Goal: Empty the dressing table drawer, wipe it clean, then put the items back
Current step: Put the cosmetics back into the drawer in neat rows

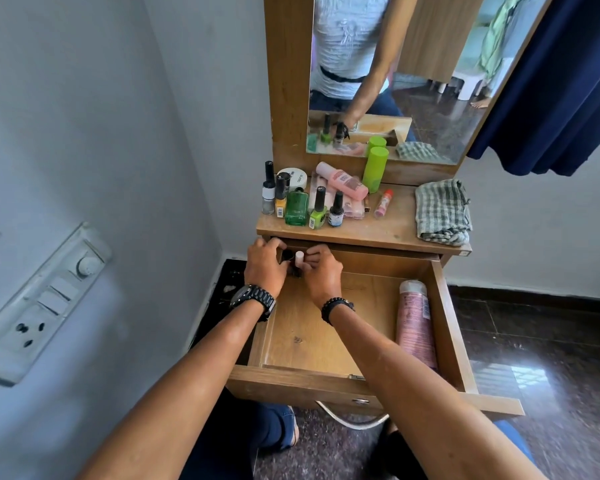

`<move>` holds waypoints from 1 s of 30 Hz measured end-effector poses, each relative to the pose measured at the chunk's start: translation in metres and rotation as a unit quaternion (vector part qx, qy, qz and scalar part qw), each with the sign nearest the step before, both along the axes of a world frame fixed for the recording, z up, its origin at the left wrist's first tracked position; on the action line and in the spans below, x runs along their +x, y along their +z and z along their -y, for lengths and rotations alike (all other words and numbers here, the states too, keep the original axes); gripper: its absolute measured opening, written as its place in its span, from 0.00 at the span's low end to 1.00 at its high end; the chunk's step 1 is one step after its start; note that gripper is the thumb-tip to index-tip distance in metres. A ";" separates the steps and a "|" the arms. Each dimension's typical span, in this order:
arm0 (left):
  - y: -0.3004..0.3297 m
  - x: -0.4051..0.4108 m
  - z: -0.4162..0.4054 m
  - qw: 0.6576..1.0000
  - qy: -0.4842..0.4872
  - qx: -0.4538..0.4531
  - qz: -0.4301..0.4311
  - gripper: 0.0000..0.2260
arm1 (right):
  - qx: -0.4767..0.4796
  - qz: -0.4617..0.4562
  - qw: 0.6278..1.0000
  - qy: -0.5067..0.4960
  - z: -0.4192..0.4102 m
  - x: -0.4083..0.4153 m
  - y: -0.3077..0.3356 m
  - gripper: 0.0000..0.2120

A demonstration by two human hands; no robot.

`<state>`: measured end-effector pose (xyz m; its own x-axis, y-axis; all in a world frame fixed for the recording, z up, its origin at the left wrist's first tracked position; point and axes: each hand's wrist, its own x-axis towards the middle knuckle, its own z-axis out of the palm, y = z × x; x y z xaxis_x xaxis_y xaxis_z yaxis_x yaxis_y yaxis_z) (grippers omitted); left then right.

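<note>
The wooden drawer (312,341) is pulled open below the dressing table top (392,230). At its back left corner my left hand (265,266) curls round a small black-capped bottle (286,257). Beside it my right hand (321,271) pinches a small white-capped bottle (299,259). A pink tube (414,320) lies along the drawer's right side. On the table top stand several nail polish bottles (317,209), a green glass bottle (296,207), a pink bottle (343,180) and a green can (374,168). A checked cloth (442,211) lies folded at the right.
A mirror (395,74) rises behind the table top. The wall with a switch panel (45,299) is close on the left. A dark blue curtain (551,81) hangs at the upper right. Dark polished floor (551,375) lies to the right of the drawer.
</note>
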<state>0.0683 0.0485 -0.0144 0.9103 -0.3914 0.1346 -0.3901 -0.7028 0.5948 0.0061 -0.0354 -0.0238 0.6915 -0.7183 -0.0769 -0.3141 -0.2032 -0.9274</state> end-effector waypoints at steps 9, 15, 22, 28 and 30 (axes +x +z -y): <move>0.034 -0.021 -0.011 0.987 -0.084 -0.025 0.137 0.12 | -0.038 0.027 0.999 -0.009 0.013 -0.042 0.021 0.09; 0.079 -0.021 0.020 0.972 -0.062 -0.018 0.226 0.18 | -0.133 0.097 0.986 -0.006 0.034 -0.035 0.080 0.07; 0.106 -0.005 0.047 0.969 -0.072 0.094 0.216 0.16 | -0.269 0.012 0.963 0.008 0.053 -0.009 0.098 0.18; 0.106 -0.008 0.039 0.971 -0.067 0.064 0.221 0.13 | -0.266 0.007 0.964 -0.002 0.059 -0.007 0.096 0.12; 0.105 -0.010 0.029 0.973 -0.064 0.050 0.215 0.13 | -0.240 0.048 0.970 -0.008 0.057 -0.014 0.096 0.10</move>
<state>0.0578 0.0194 0.0910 0.7215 -0.5282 0.4478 -0.6756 -0.6787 0.2880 -0.0080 -0.0920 0.0725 0.6674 -0.6663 0.3326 -0.2377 -0.6138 -0.7528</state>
